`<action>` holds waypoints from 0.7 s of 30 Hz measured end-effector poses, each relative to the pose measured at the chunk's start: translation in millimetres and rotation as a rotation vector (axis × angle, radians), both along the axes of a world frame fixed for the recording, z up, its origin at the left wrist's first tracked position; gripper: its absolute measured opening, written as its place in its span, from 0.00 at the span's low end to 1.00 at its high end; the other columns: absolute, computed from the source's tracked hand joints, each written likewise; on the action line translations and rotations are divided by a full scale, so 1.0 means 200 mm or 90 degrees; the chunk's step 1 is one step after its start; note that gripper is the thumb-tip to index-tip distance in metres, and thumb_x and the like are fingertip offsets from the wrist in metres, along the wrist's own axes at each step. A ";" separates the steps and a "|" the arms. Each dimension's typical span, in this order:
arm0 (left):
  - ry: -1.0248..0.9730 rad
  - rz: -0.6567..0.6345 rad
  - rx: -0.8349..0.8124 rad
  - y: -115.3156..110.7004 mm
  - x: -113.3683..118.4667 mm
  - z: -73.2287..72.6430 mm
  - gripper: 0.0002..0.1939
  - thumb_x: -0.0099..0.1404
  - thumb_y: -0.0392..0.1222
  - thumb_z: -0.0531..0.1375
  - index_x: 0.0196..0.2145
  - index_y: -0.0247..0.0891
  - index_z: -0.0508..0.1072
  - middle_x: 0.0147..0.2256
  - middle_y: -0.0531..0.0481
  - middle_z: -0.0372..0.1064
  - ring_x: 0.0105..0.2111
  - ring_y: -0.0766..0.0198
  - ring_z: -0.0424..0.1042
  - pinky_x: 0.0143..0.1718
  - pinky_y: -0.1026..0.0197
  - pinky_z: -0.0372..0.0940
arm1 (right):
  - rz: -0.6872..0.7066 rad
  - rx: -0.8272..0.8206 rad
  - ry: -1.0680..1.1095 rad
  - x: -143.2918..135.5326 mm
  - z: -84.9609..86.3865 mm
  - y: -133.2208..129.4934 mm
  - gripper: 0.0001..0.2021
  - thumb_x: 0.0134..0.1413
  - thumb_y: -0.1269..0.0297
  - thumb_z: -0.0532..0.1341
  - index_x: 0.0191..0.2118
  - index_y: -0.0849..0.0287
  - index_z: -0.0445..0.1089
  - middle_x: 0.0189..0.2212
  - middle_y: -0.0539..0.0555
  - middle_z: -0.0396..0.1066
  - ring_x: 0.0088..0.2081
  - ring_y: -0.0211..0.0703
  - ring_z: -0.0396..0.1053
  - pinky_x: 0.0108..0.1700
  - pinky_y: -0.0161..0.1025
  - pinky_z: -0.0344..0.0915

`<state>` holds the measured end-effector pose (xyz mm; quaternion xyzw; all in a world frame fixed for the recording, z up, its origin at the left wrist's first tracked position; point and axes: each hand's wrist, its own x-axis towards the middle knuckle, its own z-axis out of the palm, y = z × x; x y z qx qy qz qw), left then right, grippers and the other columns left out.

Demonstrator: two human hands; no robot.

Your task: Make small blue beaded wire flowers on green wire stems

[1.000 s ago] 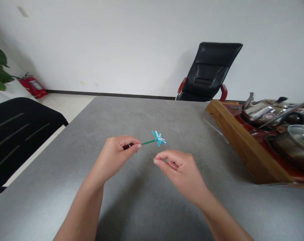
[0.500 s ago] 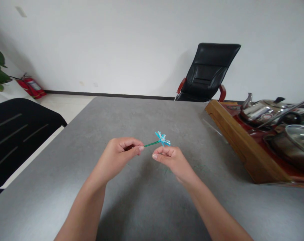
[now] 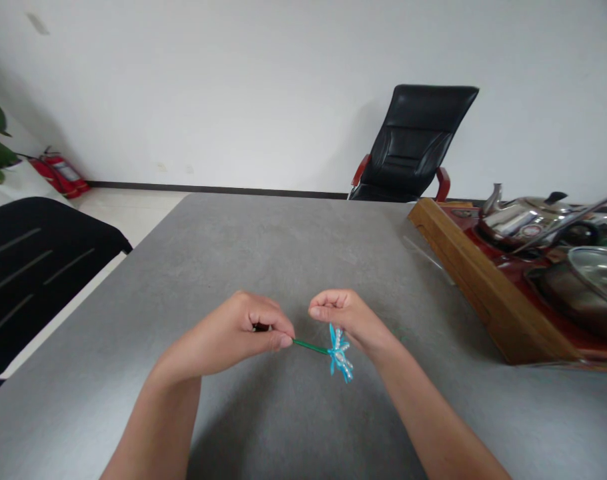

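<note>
My left hand (image 3: 243,333) pinches the green stem of an artificial flower (image 3: 339,357) between thumb and forefinger. The stem runs to the right and slopes slightly down. Its head is light blue, with narrow petals and rows of small pearly white beads, and faces right. My right hand (image 3: 352,317) is just above the flower head, fingers curled and thumb pressed to them. An upper petal reaches to the underside of that hand. Whatever the right fingertips may hold is too small or hidden to make out. Both hands are over the grey table (image 3: 283,247).
A wooden-edged tea tray (image 3: 478,293) stands at the right with a steel kettle (image 3: 528,220) and a lidded pot (image 3: 591,287). A thin clear rod (image 3: 428,259) lies beside it. A black chair (image 3: 421,140) is behind the table, another (image 3: 43,267) at the left.
The flower head has swung down and towards me, from above my right hand to below it. My left hand has moved lower, still pinching the stem.
</note>
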<state>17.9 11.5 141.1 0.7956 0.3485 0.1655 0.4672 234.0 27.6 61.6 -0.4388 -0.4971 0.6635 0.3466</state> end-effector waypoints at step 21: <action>0.197 0.125 0.122 0.00 -0.01 -0.02 0.12 0.64 0.40 0.54 0.28 0.38 0.76 0.25 0.54 0.71 0.26 0.67 0.67 0.28 0.67 0.56 | -0.053 0.306 -0.247 -0.01 0.30 -0.19 0.09 0.54 0.61 0.60 0.29 0.59 0.73 0.15 0.43 0.48 0.19 0.31 0.46 0.21 0.32 0.44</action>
